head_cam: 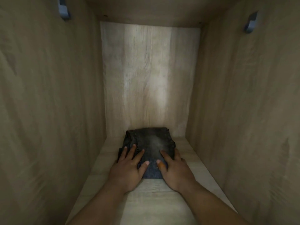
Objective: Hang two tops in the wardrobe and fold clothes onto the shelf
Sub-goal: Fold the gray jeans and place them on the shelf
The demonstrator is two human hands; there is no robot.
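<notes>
A folded pair of dark grey jeans (151, 140) lies on the pale wooden shelf (191, 161) deep inside the wardrobe, close to the back panel. My left hand (128, 169) rests flat on the jeans' near left part, fingers straight and spread. My right hand (174, 168) lies flat on the near right part, thumb on the denim and its outer fingers along the right edge of the fold. Both forearms reach in from the bottom of the view.
The wardrobe's left wall (48, 95), right wall (243, 95) and back panel (149, 75) enclose the shelf closely. A grey rail bracket (64, 12) sits high on the left wall and a matching bracket (250, 24) high on the right; no rail is visible between them.
</notes>
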